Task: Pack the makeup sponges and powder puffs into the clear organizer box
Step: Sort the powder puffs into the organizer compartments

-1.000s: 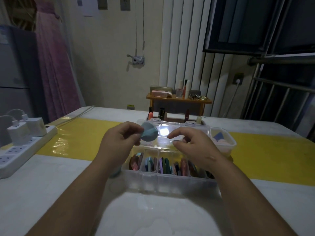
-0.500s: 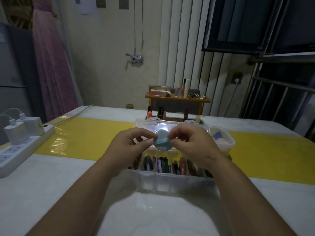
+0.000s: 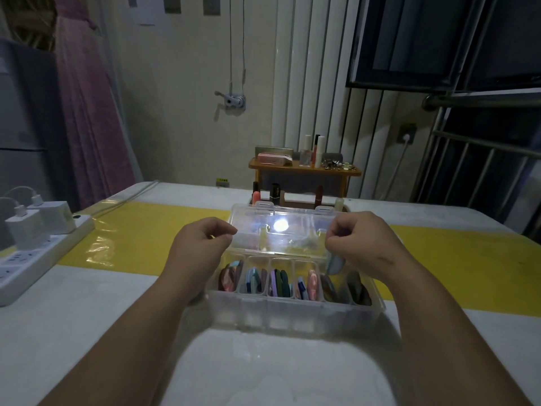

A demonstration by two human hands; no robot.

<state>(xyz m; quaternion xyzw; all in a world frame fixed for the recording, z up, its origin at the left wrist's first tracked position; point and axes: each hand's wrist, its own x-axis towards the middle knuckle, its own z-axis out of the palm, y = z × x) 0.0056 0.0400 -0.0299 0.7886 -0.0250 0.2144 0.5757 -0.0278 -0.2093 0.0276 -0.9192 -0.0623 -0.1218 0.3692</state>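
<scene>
The clear organizer box [image 3: 292, 316] stands on the white table, its lid [image 3: 248, 213] propped open behind it. Several coloured sponges and puffs [image 3: 279, 284] stand on edge in its front compartments. My right hand [image 3: 361, 244] pinches a light blue powder puff [image 3: 335, 263] over the right end of the box, just above a compartment. My left hand [image 3: 202, 244] hovers over the box's left end, with its fingers curled and nothing in them.
A white power strip [image 3: 32, 263] with two chargers lies at the left table edge. A glossy yellow band [image 3: 140, 232] crosses the table under the box. Lipsticks [image 3: 275, 193] and a small wooden shelf [image 3: 304, 169] of cosmetics stand behind the lid.
The blue puff passed from my left hand to my right. My right hand carried it right and down to the box's right end, while my left hand drew back left without it.
</scene>
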